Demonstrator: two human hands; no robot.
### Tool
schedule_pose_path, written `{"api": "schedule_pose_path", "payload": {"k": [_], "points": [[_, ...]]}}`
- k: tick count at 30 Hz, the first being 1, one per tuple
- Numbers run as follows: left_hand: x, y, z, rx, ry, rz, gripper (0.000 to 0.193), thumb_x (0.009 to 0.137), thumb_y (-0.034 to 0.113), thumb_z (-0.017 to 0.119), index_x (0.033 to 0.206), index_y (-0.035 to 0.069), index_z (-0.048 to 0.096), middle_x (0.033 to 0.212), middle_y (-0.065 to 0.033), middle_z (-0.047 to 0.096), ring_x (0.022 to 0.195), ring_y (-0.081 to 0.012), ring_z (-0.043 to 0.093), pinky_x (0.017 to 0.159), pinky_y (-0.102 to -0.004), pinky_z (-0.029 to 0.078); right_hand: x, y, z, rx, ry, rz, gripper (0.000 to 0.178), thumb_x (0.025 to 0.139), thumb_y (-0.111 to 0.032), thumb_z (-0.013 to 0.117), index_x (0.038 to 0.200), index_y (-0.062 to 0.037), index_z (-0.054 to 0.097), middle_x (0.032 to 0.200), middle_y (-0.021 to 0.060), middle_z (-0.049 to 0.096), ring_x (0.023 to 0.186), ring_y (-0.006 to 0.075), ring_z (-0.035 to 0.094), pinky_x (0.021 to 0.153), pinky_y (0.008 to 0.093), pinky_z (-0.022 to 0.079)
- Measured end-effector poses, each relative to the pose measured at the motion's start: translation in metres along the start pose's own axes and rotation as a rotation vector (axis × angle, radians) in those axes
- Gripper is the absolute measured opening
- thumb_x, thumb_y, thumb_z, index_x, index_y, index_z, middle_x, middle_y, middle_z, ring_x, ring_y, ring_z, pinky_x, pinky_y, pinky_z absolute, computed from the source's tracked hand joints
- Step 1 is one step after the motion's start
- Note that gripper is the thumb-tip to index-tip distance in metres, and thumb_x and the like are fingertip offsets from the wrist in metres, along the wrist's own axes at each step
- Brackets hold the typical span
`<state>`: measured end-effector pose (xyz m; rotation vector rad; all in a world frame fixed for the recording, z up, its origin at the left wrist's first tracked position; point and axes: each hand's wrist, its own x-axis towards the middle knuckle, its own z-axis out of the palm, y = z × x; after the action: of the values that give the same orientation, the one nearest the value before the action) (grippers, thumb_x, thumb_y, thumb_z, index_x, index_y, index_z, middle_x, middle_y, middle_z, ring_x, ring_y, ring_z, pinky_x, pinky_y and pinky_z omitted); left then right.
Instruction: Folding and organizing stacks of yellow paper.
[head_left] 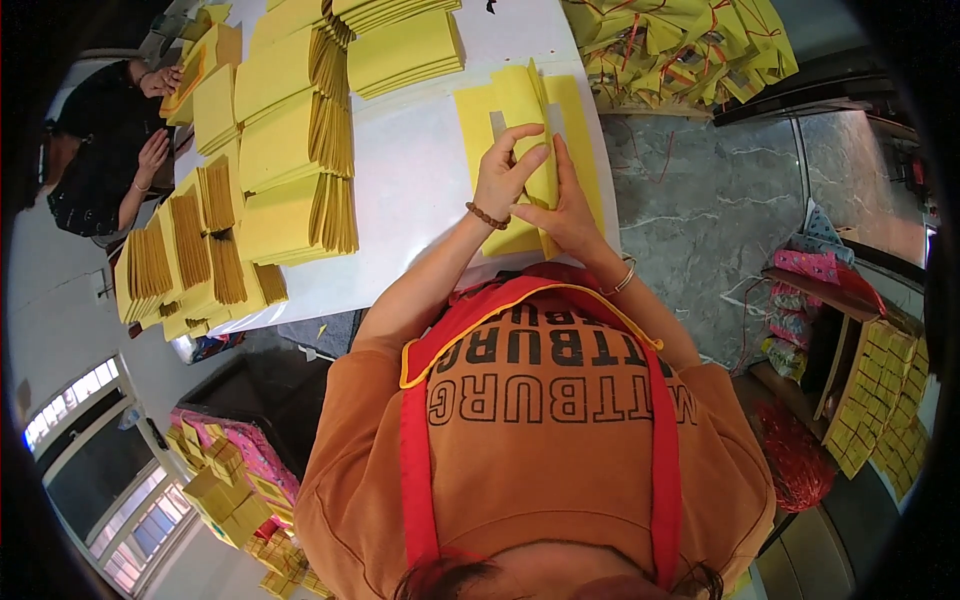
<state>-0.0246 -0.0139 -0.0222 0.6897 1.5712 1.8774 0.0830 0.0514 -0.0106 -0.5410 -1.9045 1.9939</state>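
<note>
A sheaf of yellow paper (520, 92) stands partly curled up in a fold over flat yellow sheets (582, 150) near the table's right edge. A grey patch (497, 122) shows on the sheets beside the fold. My left hand (508, 175), with a beaded bracelet at its wrist, bends its fingers and thumb round the fold from the left. On the right side my right hand (572, 212) pinches the same paper, its index finger lying along the fold and its thumb across the near part. Some of the fingertips are hidden behind the paper.
Stacks of folded yellow paper (285, 150) fill the left of the white table (400, 150). At the far left another person's hands (158, 82) hold a yellow piece. Red-tied yellow bundles (690, 50) pile up beyond the right edge, and red strands (790, 460) lie lower right.
</note>
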Motion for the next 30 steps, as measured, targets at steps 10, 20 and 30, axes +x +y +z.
{"api": "schedule_pose_path", "payload": {"k": [10, 20, 30], "points": [[0.001, -0.007, -0.003, -0.072, 0.000, -0.068, 0.028, 0.084, 0.020, 0.063, 0.109, 0.007, 0.059, 0.060, 0.0087, 0.039, 0.052, -0.0012, 0.030, 0.046, -0.0188, 0.024, 0.000, 0.000, -0.001, -0.013, -0.010, -0.012, 0.107, 0.064, -0.029, 0.076, 0.139, 0.0067, 0.008, 0.138, 0.0228, 0.024, 0.130, 0.0300, 0.026, 0.105, 0.0357, 0.027], [0.000, -0.004, 0.000, -0.108, 0.098, -0.005, 0.011, 0.085, 0.007, 0.055, 0.094, 0.008, 0.049, 0.065, 0.0065, 0.039, 0.055, -0.0015, 0.033, 0.047, -0.0191, 0.024, 0.000, -0.004, 0.000, 0.043, -0.005, 0.021, 0.106, 0.065, -0.029, 0.075, 0.138, 0.0072, 0.008, 0.138, 0.0226, 0.024, 0.130, 0.0300, 0.027, 0.105, 0.0354, 0.026], [-0.001, 0.007, 0.004, -0.050, 0.048, -0.083, 0.024, 0.085, 0.009, 0.057, 0.108, 0.006, 0.055, 0.067, 0.0053, 0.039, 0.060, -0.0030, 0.034, 0.051, -0.0184, 0.028, 0.000, -0.005, 0.000, -0.030, 0.008, -0.011, 0.105, 0.065, -0.028, 0.075, 0.139, 0.0063, 0.008, 0.138, 0.0230, 0.024, 0.130, 0.0309, 0.026, 0.105, 0.0361, 0.025]]}}
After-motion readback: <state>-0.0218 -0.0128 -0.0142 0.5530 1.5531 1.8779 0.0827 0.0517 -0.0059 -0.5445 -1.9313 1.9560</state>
